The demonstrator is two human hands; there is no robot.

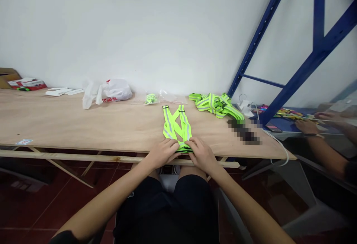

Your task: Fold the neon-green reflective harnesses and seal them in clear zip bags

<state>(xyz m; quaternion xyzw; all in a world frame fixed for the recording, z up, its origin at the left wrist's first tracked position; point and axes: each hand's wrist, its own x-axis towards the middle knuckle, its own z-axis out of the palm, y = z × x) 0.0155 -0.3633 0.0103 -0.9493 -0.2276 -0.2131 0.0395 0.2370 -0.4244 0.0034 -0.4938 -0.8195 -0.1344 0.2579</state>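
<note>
A neon-green reflective vest [187, 127] made of straps with grey stripes lies on the wooden table before me. Its straps cross in the middle, and black buckles sit at its far end. My left hand [163, 152] grips the near left end of the vest, fingers bent over the band. On the near right end, my right hand [203, 155] pinches the same band at the table's front edge. Both thumbs are partly hidden under the band. Farther back to the right lies a tangled pile of similar reflective vests [213, 104].
Behind the vest is a clear bag with a folded green vest [151, 99]. A white plastic bag [118, 90] and a red-white box [29, 84] stand left along the wall. A blue metal rack [287, 77] rises at right, with another person's arm [318, 143] beside it.
</note>
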